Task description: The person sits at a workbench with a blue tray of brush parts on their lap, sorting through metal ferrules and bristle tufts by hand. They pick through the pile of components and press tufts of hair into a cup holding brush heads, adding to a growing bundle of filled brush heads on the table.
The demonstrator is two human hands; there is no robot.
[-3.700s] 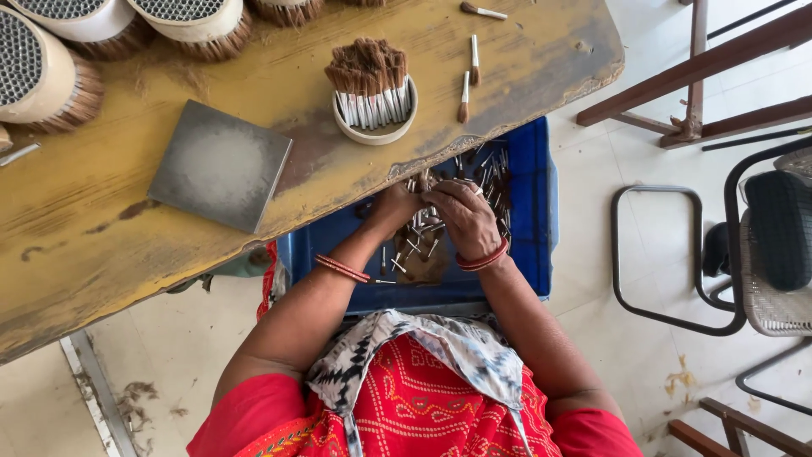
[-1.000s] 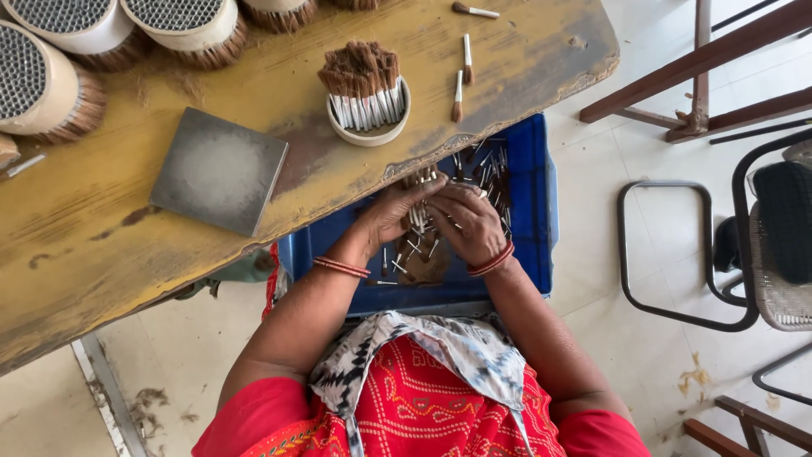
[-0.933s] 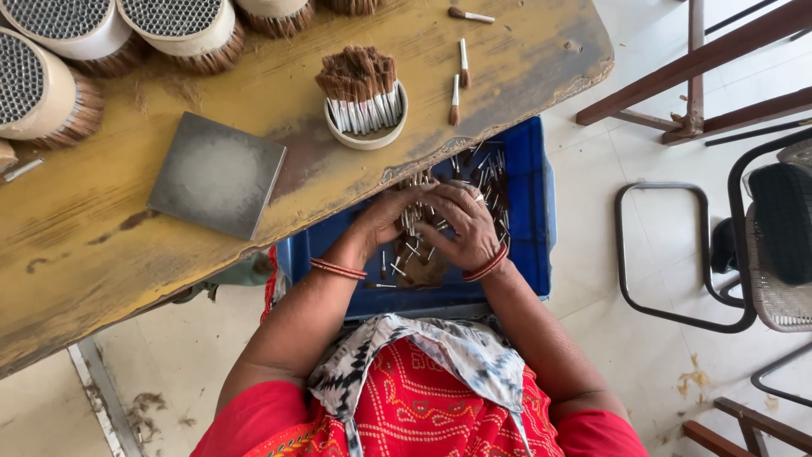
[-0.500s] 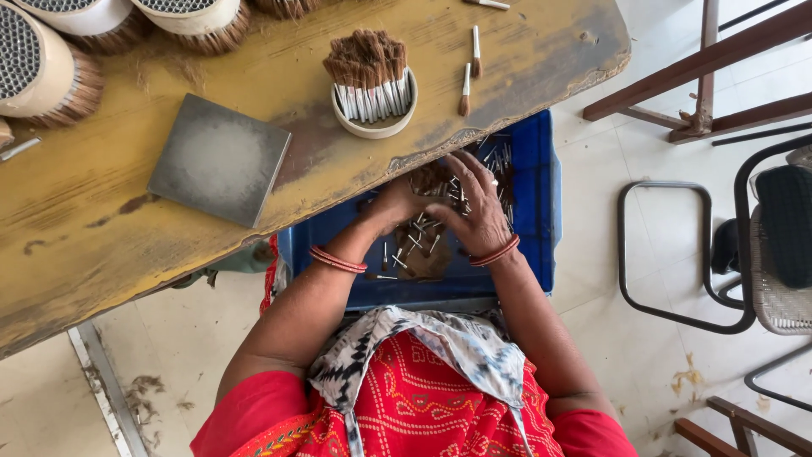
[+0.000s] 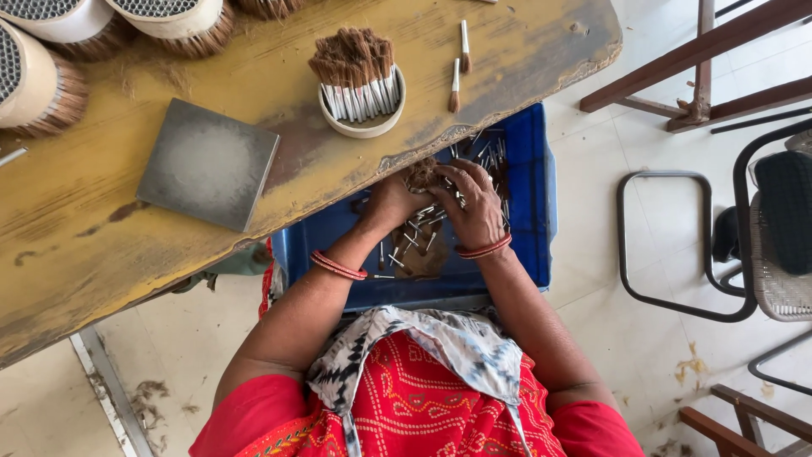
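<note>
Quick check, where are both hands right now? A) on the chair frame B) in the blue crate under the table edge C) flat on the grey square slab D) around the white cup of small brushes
B: the left hand and right hand are down in the blue crate, among loose small brushes, just below the yellow table edge.

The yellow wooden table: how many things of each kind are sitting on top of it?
Flat grey square slab: 1
Round white cup packed with small brown-tipped brushes: 1
Loose small brushes lying beside the cup: 2
Big round white drums ringed with brown bristles, partly cut off at the table's far edge: at least 3
Total: at least 7
</note>
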